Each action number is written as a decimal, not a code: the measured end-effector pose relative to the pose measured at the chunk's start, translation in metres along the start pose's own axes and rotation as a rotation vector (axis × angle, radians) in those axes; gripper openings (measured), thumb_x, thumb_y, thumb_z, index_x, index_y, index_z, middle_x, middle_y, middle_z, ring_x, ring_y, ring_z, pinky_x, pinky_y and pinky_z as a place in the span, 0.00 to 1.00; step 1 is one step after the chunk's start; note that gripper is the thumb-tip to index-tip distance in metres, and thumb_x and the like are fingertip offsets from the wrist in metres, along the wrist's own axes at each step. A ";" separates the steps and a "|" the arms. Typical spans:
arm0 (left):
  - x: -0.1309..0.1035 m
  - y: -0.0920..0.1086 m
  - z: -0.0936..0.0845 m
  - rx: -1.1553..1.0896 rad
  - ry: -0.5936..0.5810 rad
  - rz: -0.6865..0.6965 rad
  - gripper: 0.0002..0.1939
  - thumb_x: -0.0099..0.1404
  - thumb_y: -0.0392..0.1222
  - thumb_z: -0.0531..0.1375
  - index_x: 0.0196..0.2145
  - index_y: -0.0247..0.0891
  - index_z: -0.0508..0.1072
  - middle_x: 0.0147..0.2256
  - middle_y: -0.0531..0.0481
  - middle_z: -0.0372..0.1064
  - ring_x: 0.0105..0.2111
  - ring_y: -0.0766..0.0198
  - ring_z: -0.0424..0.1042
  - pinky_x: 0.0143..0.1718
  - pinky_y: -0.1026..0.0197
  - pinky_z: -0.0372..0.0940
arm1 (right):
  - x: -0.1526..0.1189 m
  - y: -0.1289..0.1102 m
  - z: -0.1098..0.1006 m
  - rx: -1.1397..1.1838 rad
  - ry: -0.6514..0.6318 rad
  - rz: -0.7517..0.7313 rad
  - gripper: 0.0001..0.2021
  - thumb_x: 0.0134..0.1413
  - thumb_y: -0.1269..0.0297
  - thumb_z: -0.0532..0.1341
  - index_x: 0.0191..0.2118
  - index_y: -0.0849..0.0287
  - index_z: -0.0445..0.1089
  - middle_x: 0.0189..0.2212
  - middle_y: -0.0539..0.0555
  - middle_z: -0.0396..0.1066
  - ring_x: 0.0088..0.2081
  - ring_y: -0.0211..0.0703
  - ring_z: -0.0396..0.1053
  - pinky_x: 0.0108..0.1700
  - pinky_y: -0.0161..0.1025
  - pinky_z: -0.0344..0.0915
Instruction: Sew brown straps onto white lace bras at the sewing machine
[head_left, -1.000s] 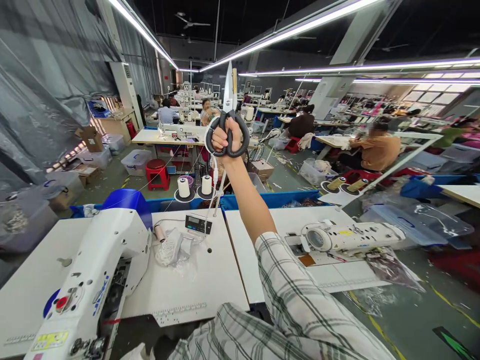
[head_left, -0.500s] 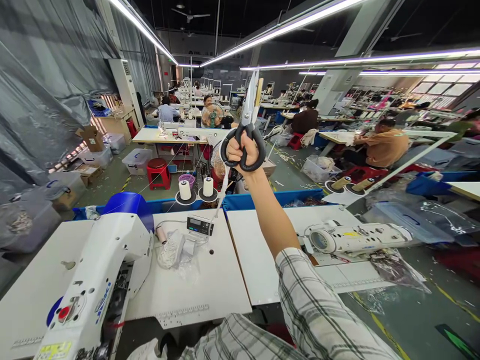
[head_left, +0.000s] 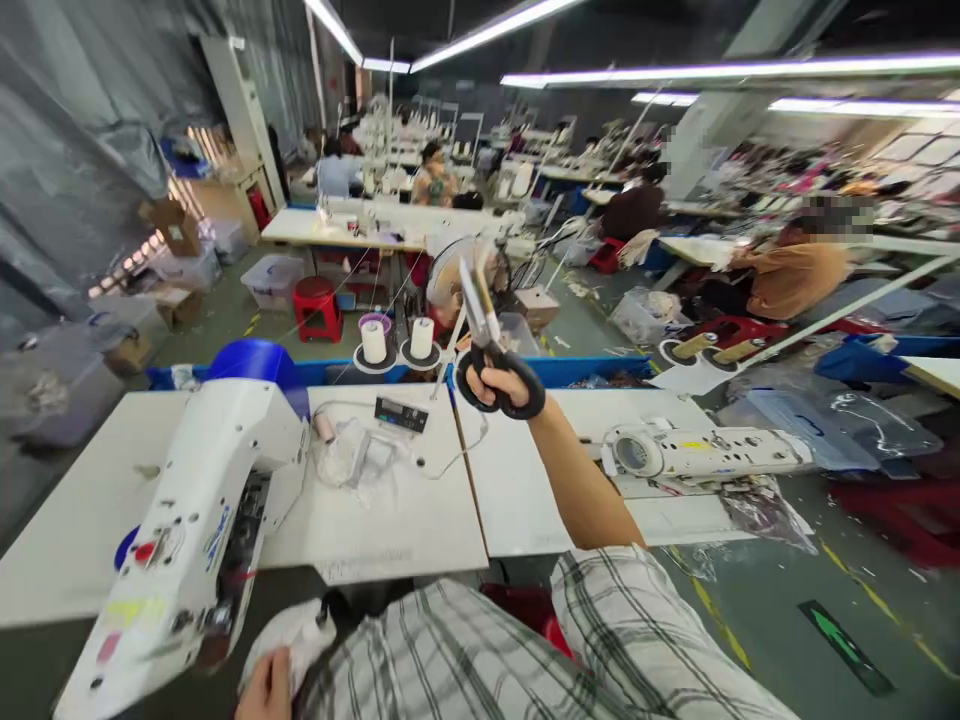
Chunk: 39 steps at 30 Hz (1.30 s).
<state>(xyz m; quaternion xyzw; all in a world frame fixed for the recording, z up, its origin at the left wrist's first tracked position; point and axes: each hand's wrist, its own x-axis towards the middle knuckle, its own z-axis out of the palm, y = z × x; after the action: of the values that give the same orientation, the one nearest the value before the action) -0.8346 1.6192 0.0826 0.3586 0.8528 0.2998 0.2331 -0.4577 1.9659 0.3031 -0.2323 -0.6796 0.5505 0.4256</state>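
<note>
My right hand is raised in front of me, closed around the black looped handles of a pair of scissors. The metal blades point up and slightly left, a little blurred. At the bottom left edge my left hand shows only in part, its fingers pressed on a soft white cloth piece low beside my lap. A small dark part shows at the top of that piece; I cannot make out what it is. To the left stands a white sewing machine on its white table.
A clear bag with white pieces lies near a control panel. Two thread cones stand behind. Another sewing machine lies right of my forearm. Beyond are a red stool, plastic boxes and several people at tables.
My right hand has come down with the scissors, whose blades now lean left. My left hand has come into view at the bottom with the white cloth piece. The camera view has tilted downward.
</note>
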 end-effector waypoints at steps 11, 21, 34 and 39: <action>-0.015 -0.035 -0.003 0.054 -0.169 -0.086 0.22 0.66 0.58 0.51 0.32 0.37 0.73 0.31 0.48 0.73 0.32 0.59 0.69 0.36 0.61 0.64 | -0.238 0.209 0.114 -0.749 -0.121 1.103 0.28 0.46 0.54 0.71 0.53 0.57 0.69 0.44 0.59 0.79 0.45 0.54 0.76 0.44 0.41 0.67; -0.012 -0.039 -0.016 0.089 -0.194 -0.155 0.23 0.65 0.59 0.53 0.36 0.36 0.75 0.35 0.45 0.76 0.37 0.56 0.72 0.38 0.60 0.66 | -0.143 0.305 0.129 -0.837 0.199 1.100 0.26 0.65 0.55 0.54 0.65 0.59 0.53 0.52 0.62 0.74 0.49 0.54 0.74 0.47 0.44 0.68; -0.019 -0.057 -0.067 0.184 -0.170 -0.388 0.26 0.63 0.63 0.53 0.36 0.36 0.76 0.29 0.44 0.76 0.31 0.53 0.72 0.31 0.58 0.65 | -0.054 0.385 0.146 -0.997 0.072 0.877 0.33 0.60 0.70 0.58 0.69 0.66 0.48 0.55 0.69 0.68 0.55 0.58 0.64 0.55 0.47 0.62; -0.002 -0.059 -0.061 0.161 -0.166 -0.362 0.26 0.62 0.63 0.52 0.38 0.36 0.76 0.37 0.41 0.78 0.38 0.50 0.74 0.37 0.57 0.67 | -0.063 0.378 0.142 -1.045 0.038 0.884 0.33 0.60 0.68 0.59 0.69 0.64 0.50 0.52 0.68 0.70 0.48 0.56 0.69 0.50 0.46 0.65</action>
<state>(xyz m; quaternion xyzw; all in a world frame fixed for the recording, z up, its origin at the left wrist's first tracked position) -0.8984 1.5635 0.0865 0.2403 0.9025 0.1533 0.3230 -0.6006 1.9463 -0.0795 -0.6725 -0.6898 0.2680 0.0047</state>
